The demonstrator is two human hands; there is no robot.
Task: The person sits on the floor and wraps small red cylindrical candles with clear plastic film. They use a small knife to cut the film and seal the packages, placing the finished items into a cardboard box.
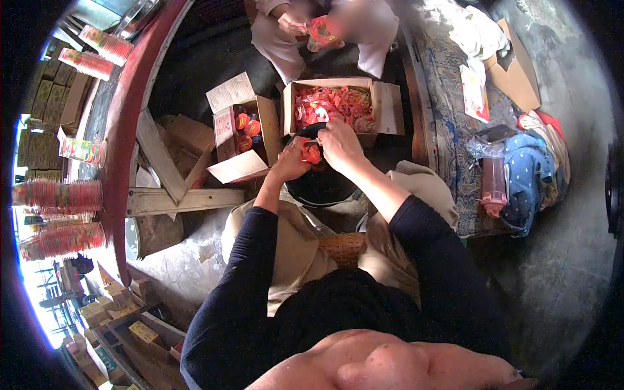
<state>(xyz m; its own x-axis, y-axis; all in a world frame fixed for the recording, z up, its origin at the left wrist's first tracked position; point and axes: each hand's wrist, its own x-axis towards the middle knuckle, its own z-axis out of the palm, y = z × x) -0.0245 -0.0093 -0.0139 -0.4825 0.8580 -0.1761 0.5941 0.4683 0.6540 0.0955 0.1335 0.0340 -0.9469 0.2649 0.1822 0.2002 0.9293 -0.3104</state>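
Over a black round tub (312, 192), my left hand (290, 162) grips a small red-and-orange item (310, 153). My right hand (341, 146) is closed at its upper right, its fingers on something small that I cannot make out. Just beyond my hands, an open cardboard box (385, 104) holds a pile of crinkled red pieces (328, 99). To the left of the tub, another open box (235, 166) contains several orange-red and dark rounded items (250, 125).
Another person (273, 45) sits opposite, holding a red item. Stacked red cups (58, 195) line a bench (123, 110) on the left, above a wooden brace (175, 200). At right, a patterned mat (442, 162) bears clothing (530, 169), a pink bottle (493, 192) and cardboard (520, 78).
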